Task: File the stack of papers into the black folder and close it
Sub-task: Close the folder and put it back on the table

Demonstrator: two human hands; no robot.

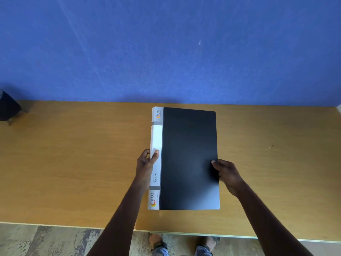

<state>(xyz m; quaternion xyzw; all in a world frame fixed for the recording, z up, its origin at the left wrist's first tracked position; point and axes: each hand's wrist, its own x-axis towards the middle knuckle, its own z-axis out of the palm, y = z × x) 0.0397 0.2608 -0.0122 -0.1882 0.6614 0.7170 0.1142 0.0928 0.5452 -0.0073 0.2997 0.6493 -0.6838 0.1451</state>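
The black folder [189, 154] is closed, its white spine with an orange logo on the left, and sits over the middle of the wooden table [73, 163]. My left hand [145, 167] grips the spine, thumb on top. My right hand [227, 175] holds the folder's right edge, thumb pressed on the black cover. No loose papers show anywhere; whatever is inside the folder is hidden.
A blue wall [166, 48] rises right behind the table's far edge. A dark object [8, 108] stands at the far left of the table. The near table edge runs just above my feet [184, 244] on the patterned floor.
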